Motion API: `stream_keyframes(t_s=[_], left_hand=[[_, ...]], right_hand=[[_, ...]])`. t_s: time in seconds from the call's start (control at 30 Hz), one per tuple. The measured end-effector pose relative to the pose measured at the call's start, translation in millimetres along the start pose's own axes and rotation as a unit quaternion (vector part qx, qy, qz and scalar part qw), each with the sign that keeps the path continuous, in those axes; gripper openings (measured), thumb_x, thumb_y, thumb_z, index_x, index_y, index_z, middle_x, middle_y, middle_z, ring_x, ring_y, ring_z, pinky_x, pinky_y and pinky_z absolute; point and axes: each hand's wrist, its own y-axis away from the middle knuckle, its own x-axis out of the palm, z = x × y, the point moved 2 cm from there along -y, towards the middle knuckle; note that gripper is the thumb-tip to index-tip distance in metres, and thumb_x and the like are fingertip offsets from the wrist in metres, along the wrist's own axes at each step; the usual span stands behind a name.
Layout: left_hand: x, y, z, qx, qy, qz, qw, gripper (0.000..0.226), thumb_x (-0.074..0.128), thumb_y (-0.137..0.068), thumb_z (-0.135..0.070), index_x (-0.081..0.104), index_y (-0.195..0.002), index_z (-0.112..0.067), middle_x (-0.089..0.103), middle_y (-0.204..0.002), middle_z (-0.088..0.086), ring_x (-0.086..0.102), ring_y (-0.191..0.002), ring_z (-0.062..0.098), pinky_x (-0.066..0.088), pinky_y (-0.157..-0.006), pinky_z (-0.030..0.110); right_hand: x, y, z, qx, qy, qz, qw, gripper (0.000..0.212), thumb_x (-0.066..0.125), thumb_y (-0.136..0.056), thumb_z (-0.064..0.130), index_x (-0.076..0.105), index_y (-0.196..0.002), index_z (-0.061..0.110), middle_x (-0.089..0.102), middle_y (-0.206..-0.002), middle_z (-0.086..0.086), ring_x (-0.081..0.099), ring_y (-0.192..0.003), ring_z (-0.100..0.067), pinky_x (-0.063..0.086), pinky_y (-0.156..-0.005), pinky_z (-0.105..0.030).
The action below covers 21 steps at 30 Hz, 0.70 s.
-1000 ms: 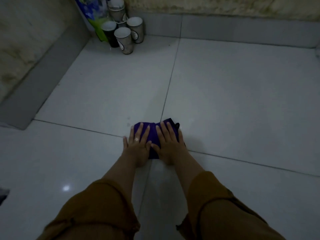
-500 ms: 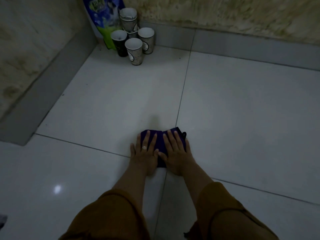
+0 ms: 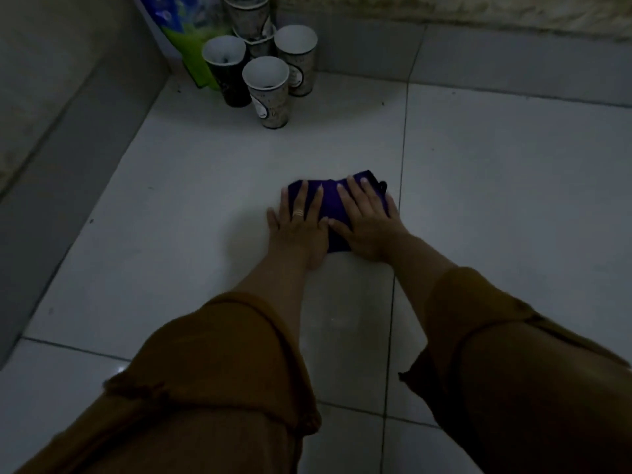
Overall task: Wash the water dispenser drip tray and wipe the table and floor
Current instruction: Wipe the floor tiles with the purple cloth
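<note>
A folded purple cloth [image 3: 330, 200] lies flat on the white tiled floor [image 3: 191, 206]. My left hand [image 3: 299, 224] presses down on its left part with fingers spread, a ring on one finger. My right hand [image 3: 367, 222] presses on its right part, fingers spread too, touching the left hand at the thumb. Most of the cloth is hidden under both palms. Brown rolled sleeves cover my forearms. The drip tray and the table are out of view.
Several paper cups [image 3: 268, 90] stand in the far left corner, in front of a blue and green bag [image 3: 186, 39]. A grey skirting [image 3: 61, 155] runs along the left wall and along the back wall [image 3: 513, 59]. Tile seams cross the floor.
Both hands with the cloth have slid forward over the floor, toward the cups in the corner. The view has followed closer to the corner.
</note>
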Motion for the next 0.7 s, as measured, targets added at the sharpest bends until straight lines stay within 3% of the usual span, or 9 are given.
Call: stream_keyframes(t_s=[0.37, 0.7], left_hand=[[-20, -44, -2, 0.004, 0.002, -0.028, 1.000, 0.055, 0.014, -0.102, -0.039, -0.011, -0.150, -0.029, -0.021, -0.157, -0.003, -0.024, -0.143, 0.026, -0.011, -0.115, 0.050], [-13, -32, 2, 0.011, -0.002, -0.035, 0.999, 0.056, 0.014, -0.102, -0.040, -0.011, -0.150, -0.027, -0.020, -0.158, -0.002, -0.022, -0.144, 0.026, -0.011, -0.115, 0.048]], right_hand=[[-19, -51, -12, -0.016, 0.017, -0.007, 1.000, 0.069, 0.021, -0.096, 0.056, -0.004, -0.152, 0.023, -0.011, -0.160, 0.002, -0.013, -0.146, -0.016, -0.009, -0.116, -0.046], [-12, -38, -6, -0.013, 0.005, -0.020, 1.000, 0.069, 0.021, -0.097, 0.055, -0.005, -0.152, 0.021, -0.011, -0.160, 0.000, -0.013, -0.147, -0.018, -0.009, -0.115, -0.048]])
